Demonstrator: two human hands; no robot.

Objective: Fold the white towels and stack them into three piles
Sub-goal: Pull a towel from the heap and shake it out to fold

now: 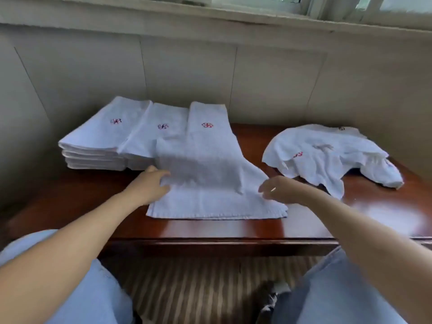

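A white towel (210, 174) with a red emblem lies lengthwise in the middle of the table, its far end draped over a folded pile. My left hand (149, 183) grips the towel's left edge. My right hand (278, 189) pinches its right edge near the front. Two stacks of folded towels stand at the back left: one (102, 141) of several towels, a second (161, 134) beside it. A loose heap of unfolded white towels (327, 155) lies at the right.
The dark red wooden table (233, 230) stands against a panelled wall (187, 73) under a window sill. My knees in light blue jeans (339, 288) are below the table's front edge, above a striped floor.
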